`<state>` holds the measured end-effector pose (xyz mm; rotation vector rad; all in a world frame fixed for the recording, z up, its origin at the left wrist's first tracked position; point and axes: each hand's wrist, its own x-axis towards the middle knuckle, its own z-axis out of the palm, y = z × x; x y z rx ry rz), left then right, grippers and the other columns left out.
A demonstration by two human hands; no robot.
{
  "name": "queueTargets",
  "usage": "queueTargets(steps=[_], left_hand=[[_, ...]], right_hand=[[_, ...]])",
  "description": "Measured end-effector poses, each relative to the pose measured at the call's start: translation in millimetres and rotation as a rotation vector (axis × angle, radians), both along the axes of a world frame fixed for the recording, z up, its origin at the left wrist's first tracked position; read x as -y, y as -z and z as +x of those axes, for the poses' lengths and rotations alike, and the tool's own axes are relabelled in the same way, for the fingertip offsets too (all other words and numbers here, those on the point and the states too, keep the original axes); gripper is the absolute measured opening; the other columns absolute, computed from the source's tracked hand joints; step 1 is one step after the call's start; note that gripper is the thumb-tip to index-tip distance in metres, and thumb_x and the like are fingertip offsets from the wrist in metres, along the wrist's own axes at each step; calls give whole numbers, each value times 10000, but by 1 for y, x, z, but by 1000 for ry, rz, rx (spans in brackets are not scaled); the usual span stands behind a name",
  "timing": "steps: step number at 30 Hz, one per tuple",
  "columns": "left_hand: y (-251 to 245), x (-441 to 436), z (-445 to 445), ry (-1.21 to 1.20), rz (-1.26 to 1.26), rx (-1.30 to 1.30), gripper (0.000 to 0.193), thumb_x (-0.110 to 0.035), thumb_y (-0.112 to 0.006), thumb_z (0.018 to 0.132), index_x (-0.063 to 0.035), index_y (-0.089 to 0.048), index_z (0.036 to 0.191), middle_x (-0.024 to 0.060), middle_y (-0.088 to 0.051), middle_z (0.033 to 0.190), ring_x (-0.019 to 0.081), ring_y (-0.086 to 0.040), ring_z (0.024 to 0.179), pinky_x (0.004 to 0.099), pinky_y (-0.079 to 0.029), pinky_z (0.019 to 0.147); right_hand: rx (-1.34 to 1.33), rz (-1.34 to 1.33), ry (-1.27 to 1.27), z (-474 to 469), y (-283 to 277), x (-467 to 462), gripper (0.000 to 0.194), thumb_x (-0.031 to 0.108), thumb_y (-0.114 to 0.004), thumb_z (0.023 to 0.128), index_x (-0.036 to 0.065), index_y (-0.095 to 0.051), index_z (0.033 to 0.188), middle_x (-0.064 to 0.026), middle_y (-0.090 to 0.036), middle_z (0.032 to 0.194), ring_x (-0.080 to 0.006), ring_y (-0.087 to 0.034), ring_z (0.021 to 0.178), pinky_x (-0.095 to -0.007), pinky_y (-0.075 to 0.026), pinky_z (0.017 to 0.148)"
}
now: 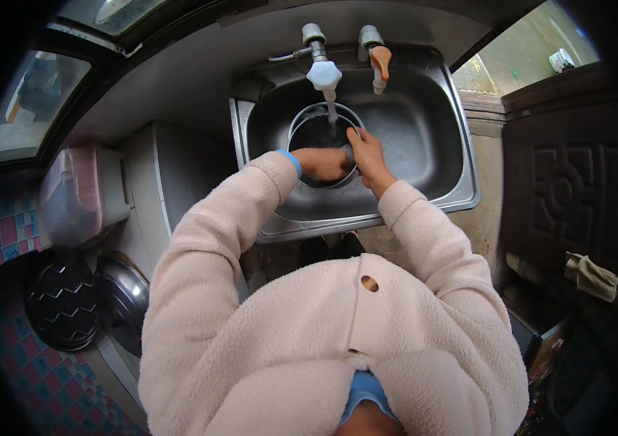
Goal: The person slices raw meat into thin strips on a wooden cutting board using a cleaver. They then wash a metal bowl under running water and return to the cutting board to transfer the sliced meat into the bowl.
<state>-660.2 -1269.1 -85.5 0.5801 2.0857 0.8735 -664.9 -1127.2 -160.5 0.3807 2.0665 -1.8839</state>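
A round metal pot with a dark inside stands in the left half of a stainless steel sink. My right hand grips its right rim, thumb on top and fingers outside. Inside the pot, my left hand is bent towards the right wall. A greyish patch shows at its fingertips; whether this is a scouring pad or wet metal cannot be made out. Water runs into the pot from the tap with a white knob.
A second tap with an orange lever is right of the running one. A dark cloth lies on the sink's back left corner. At left are a pinkish plastic bin and a metal lid. A dark panelled door stands right.
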Motion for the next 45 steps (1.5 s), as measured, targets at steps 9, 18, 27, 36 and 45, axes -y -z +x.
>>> queueTargets(steps=[9,18,27,36,45], left_hand=[[2,21,-4,464,-444,-1174,172,-160,-626,812,-89,-752,905,39,-582,1110,215,-503,1144,310,-412,958],[-40,68,-25,734,-305,-1304,126,-155,-631,762,-122,-753,774,24,-615,1125,185,-508,1109,302,-425,877],[5,25,31,-361,-6,47,211,-121,-559,889,28,-700,938,146,-651,1019,316,-608,976,410,-532,781],[4,-17,11,-1386,849,423,239,-100,-580,958,-1,-621,1172,96,-650,1050,167,-598,966,293,-496,852],[-10,38,14,207,-162,-687,186,-53,-658,731,-46,-746,894,113,-660,1052,299,-595,1059,359,-500,899]], right_hand=[[-37,27,-119,12,-42,-7,477,300,-573,984,26,-542,1374,-147,-629,1203,-208,-593,1058,-304,-463,872],[207,-148,-72,10,-58,-10,462,248,-573,979,-9,-542,1362,-150,-654,1199,-198,-596,1063,-304,-463,908],[100,-139,25,4,-18,9,377,290,-565,993,27,-607,1260,-73,-665,1067,-153,-613,896,-290,-490,761],[117,-170,-11,18,-43,16,398,436,-523,1009,130,-591,1256,-17,-632,964,-142,-626,776,-330,-527,579],[281,-140,-64,6,-87,-1,430,389,-601,978,29,-656,1205,-29,-673,851,-98,-606,673,-249,-461,550]])
